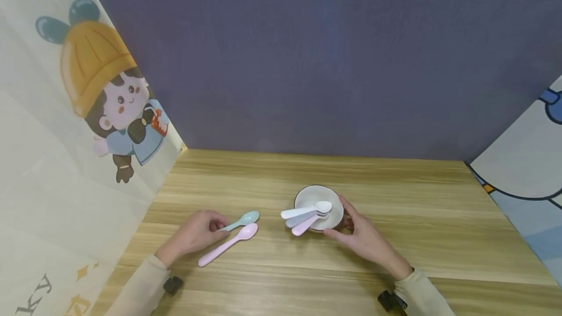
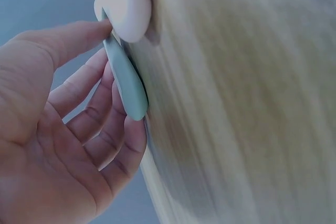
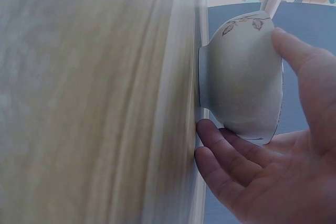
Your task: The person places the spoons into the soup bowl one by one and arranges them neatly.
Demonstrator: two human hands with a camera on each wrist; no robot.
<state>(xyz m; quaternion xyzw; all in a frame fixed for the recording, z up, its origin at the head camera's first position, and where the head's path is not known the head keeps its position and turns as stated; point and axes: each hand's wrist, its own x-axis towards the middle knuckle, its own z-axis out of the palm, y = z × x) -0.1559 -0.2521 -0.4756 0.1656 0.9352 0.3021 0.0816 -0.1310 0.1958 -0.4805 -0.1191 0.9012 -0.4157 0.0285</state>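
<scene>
From right wrist only: bowl's foot [image 3: 205,80].

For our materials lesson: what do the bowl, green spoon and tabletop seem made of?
Bowl: probably glazed ceramic; smooth, pale, with a floral pattern and dark rim.
Green spoon: likely smooth plastic; even colour, soft shine.
Tabletop: real wood or laminate, unclear which; streaked grain, slight sheen.

Even light fills the head view; shadows are soft; wrist views look hazy (tabletop [image 2: 247,103] blurred).
</scene>
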